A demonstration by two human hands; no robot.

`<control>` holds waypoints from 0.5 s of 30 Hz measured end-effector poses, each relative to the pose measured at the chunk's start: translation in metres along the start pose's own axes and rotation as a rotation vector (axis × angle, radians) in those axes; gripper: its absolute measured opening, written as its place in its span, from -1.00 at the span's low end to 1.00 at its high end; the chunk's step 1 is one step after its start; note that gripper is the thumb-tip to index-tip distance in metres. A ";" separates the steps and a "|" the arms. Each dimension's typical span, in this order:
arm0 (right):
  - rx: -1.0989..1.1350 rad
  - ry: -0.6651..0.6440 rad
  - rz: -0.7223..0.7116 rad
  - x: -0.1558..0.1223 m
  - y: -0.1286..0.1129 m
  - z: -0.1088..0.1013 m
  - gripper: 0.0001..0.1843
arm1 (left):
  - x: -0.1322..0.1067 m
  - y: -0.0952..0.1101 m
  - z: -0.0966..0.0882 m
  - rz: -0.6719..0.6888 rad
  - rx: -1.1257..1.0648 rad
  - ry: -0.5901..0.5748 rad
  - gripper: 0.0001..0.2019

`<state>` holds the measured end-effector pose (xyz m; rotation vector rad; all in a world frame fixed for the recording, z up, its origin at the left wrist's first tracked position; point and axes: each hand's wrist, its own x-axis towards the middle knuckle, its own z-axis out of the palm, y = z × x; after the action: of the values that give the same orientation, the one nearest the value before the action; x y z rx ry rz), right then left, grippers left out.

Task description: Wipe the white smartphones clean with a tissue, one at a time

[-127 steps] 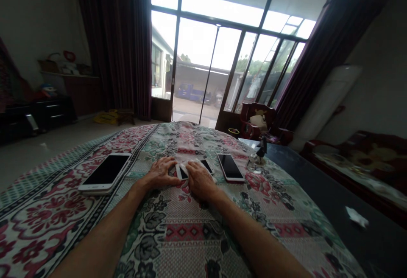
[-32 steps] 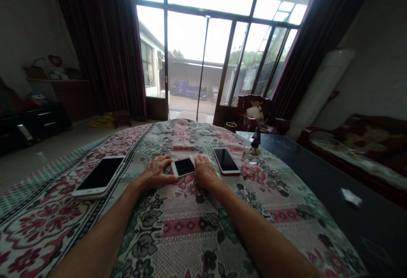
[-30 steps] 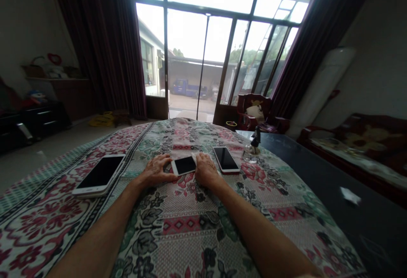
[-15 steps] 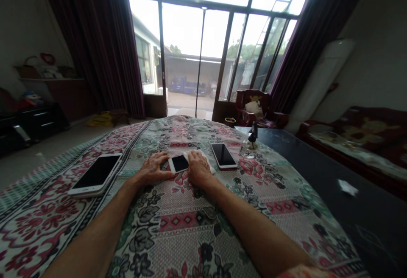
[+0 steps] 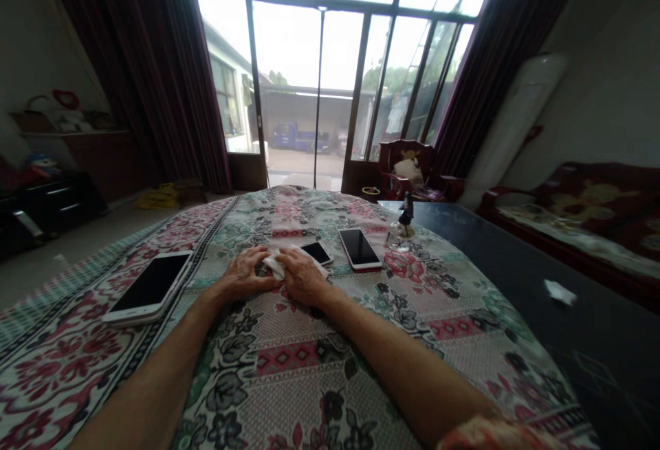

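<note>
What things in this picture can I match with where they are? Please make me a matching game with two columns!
Things:
1. large white phone
2. white cloth
3. small dark figurine
4. white scrap

Places:
A. on the dark table
B. on a clear glass base
C. between the left hand and right hand
D. on the flowered bedspread, left of the hands

Right pairs: 1-D, 2-C, 3-B, 4-A

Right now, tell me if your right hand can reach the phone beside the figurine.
Probably yes: the right hand lies close to that phone, with only floral cloth between them.
</note>
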<state>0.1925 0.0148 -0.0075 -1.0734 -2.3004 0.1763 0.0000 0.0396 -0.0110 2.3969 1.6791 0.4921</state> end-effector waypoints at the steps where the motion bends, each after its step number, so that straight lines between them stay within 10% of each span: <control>1: 0.026 0.030 -0.020 0.000 -0.001 0.001 -0.60 | 0.000 -0.001 0.001 0.001 0.003 0.007 -0.24; 15: -0.065 -0.167 -0.219 0.003 -0.009 -0.015 -0.74 | 0.001 -0.003 0.005 0.008 0.003 0.020 -0.29</control>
<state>0.1934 0.0096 0.0091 -0.8573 -2.5707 0.1079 -0.0002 0.0415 -0.0165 2.4094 1.6801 0.5173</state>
